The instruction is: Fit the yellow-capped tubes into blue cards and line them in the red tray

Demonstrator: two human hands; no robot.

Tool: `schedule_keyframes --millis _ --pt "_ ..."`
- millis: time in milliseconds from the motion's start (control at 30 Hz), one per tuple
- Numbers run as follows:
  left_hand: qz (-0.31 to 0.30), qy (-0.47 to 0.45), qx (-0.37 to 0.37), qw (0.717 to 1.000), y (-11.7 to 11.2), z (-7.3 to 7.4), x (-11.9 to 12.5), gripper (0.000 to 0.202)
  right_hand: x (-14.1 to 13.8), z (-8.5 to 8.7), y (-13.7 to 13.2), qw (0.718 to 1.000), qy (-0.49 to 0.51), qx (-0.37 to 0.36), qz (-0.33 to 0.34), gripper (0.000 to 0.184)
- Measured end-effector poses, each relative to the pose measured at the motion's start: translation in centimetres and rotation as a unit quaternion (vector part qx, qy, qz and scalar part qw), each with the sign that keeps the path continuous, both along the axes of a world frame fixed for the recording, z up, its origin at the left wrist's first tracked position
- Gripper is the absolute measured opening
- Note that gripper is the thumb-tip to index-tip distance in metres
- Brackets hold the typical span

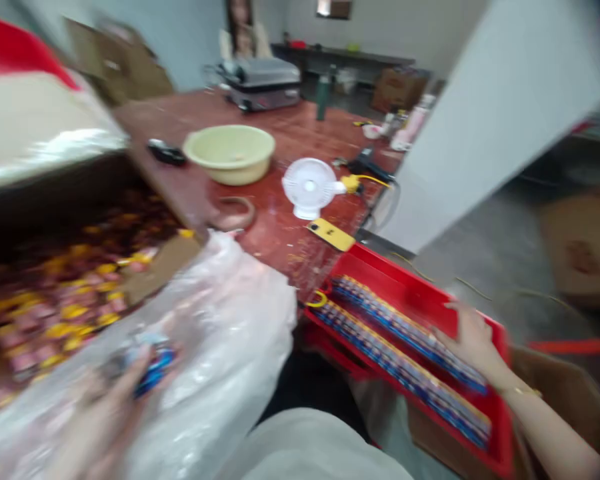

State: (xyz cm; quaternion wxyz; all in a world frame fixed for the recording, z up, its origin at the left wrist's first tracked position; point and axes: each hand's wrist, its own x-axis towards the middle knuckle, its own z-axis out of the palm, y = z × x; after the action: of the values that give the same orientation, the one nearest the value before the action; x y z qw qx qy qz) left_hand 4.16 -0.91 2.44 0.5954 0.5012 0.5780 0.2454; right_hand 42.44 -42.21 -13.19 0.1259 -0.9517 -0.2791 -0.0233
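Note:
My left hand (103,407), smeared by motion, is over the crumpled clear plastic sheet (230,320). Its fingers are closed around small blue parts (155,370), whose exact kind is too blurred to make out. On the other side, my right hand (473,337) reaches over a red tray (405,273) with its fingers apart. Its thumb is near the far row of small blue parts with yellowish tops (390,313); whether it touches them I cannot tell. A nearer, longer row of similar parts (405,377) lines the tray's close side.
At left, a box holds many pink-and-yellow pieces (75,313). The reddish table (280,247) carries a pale yellow basin (230,150), a white fan (310,187), a yellow phone (331,235) and a grey case (265,83). A person (243,33) is behind the case; a pillar (450,120) stands right.

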Motion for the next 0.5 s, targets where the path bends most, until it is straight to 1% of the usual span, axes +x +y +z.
schedule_keyframes --millis 33,67,100,133,200,233,267,300,333,367,400,433,500 --pt "0.001 -0.036 -0.022 0.999 0.4 0.1 -0.8 0.04 -0.6 0.6 4.0 0.996 -0.016 0.058 0.062 0.045" --pt "0.01 -0.079 -0.012 0.997 0.8 0.1 -1.6 0.043 -1.7 1.5 8.4 0.984 -0.025 0.116 0.129 0.042" --pt "0.014 -0.104 -0.006 0.994 1.1 0.1 -2.2 0.044 -3.2 2.6 13.0 0.965 -0.021 0.167 0.199 0.039" --pt "0.022 -0.124 -0.003 0.992 1.4 0.1 -2.8 0.044 -5.2 3.9 17.7 0.941 -0.007 0.208 0.267 0.037" --pt "0.052 -0.148 0.004 0.988 1.6 0.0 -3.6 0.043 -10.0 6.8 26.7 0.878 0.048 0.273 0.39 0.034" --pt "0.067 -0.157 0.004 0.985 1.7 0.0 -4.0 0.042 -12.7 8.2 31.1 0.844 0.085 0.296 0.439 0.032" --pt "0.08 -0.164 0.004 0.983 1.7 0.0 -4.4 0.042 -15.2 9.5 35.2 0.813 0.134 0.302 0.479 0.03" --pt "0.089 -0.169 0.004 0.982 1.6 0.0 -4.8 0.042 -17.7 10.4 39.3 0.784 0.196 0.295 0.509 0.027" --pt "0.094 -0.17 0.006 0.981 1.6 -0.1 -5.2 0.042 -20.0 11.1 43.1 0.76 0.263 0.287 0.521 0.022" --pt "0.098 -0.166 0.01 0.981 1.5 -0.2 -5.6 0.043 -22.0 11.5 46.7 0.747 0.292 0.279 0.528 0.016" --pt "0.101 -0.159 0.014 0.982 1.5 -0.2 -5.9 0.042 -23.8 11.6 50.0 0.741 0.312 0.275 0.527 0.013" --pt "0.1 -0.152 0.015 0.983 1.5 -0.3 -6.2 0.042 -25.5 11.5 53.0 0.739 0.331 0.273 0.519 0.014" --pt "0.095 -0.145 0.013 0.985 1.4 -0.5 -6.7 0.042 -28.1 10.8 57.5 0.739 0.361 0.274 0.498 0.023"
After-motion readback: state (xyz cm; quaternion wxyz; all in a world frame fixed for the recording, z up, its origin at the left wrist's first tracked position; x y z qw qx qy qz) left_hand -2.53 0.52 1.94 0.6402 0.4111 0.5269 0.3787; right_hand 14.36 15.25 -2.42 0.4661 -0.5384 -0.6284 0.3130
